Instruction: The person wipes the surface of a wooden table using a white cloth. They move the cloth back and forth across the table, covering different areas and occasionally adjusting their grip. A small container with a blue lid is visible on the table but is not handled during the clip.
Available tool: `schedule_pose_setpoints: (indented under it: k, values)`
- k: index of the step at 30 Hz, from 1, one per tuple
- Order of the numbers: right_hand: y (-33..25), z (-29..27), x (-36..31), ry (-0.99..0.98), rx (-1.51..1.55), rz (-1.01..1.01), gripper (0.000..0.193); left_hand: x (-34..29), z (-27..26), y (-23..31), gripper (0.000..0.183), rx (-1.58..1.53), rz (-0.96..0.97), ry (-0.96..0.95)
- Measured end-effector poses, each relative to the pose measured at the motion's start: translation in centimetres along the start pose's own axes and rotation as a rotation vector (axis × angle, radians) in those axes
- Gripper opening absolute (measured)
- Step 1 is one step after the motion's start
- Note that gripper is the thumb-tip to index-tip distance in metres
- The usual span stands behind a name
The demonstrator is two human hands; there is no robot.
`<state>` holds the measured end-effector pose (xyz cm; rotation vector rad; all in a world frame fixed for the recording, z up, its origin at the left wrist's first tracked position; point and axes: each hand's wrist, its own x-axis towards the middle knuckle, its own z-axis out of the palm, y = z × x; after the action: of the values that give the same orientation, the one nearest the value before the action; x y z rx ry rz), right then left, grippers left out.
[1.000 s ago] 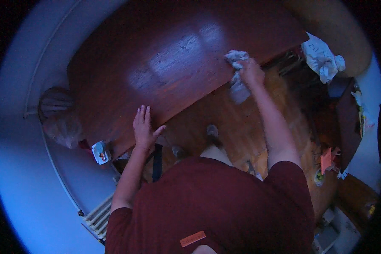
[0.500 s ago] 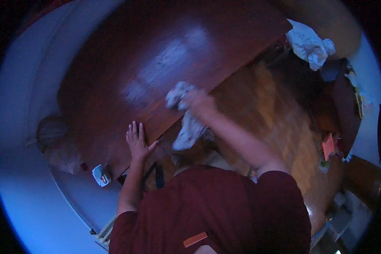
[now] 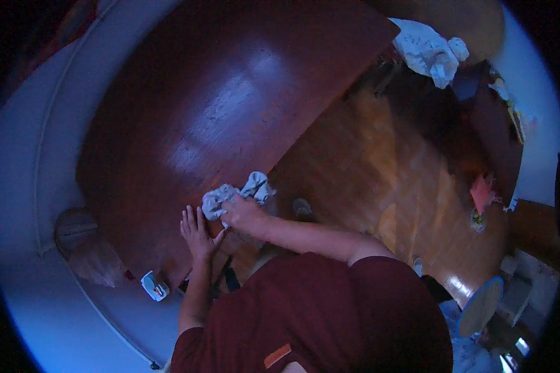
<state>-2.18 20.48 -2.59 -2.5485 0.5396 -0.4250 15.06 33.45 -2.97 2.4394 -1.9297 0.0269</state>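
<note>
"Where do you have the cloth (image 3: 214, 200) on your feed?"

"I see it bunched along the near edge of the reddish-brown tabletop (image 3: 124, 155), toward the left end. It's pale grey and crumpled into two lumps, and the one farther right sits right at the tabletop's edge; I can't tell how much of it hangs over."

"And your right grip (image 3: 246, 212)?"

"I have it clutching the cloth at the tabletop's near edge, fingers curled into the folds."

"What about your left grip (image 3: 199, 237)?"

"I see it spread flat on the tabletop, near the left end, fingers fanned and thumb angled toward the near edge. The cloth is just beside those fingers; from up here I can't say whether they touch."

"What else can you pick out around the tabletop?"

"I get a crumpled white bag (image 3: 424, 51) at its far right corner. Just off its near left corner is a small white container (image 3: 154, 286), though I can't make out what it rests on. Brown floor (image 3: 354, 155) stretches along the tabletop's right side. Well apart from the tabletop, across that floor, I spot a reddish object (image 3: 481, 194), too blurred for me to identify."
</note>
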Motion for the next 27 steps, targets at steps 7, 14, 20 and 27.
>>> schedule_pose_setpoints:
  k: [7,14,20,27]
  values:
    - [15.9,-10.2,-0.4,0.254,-0.143,0.504,0.018,-0.3,-0.4,-0.7,0.093,-0.012,-0.011,0.0]
    - [16.5,-9.8,0.3,0.319,0.138,0.918,0.019,-0.1,0.0,0.1,0.094,-0.041,0.005,0.034]
    - [0.3,-2.3,0.0,-0.056,0.156,0.48,0.022,-0.2,-0.6,0.2,0.095,-0.056,-0.006,0.029]
    - [6.5,-5.0,-1.0,0.155,0.155,0.412,0.022,-0.7,-0.5,-0.4,0.096,-0.078,-0.024,0.023]
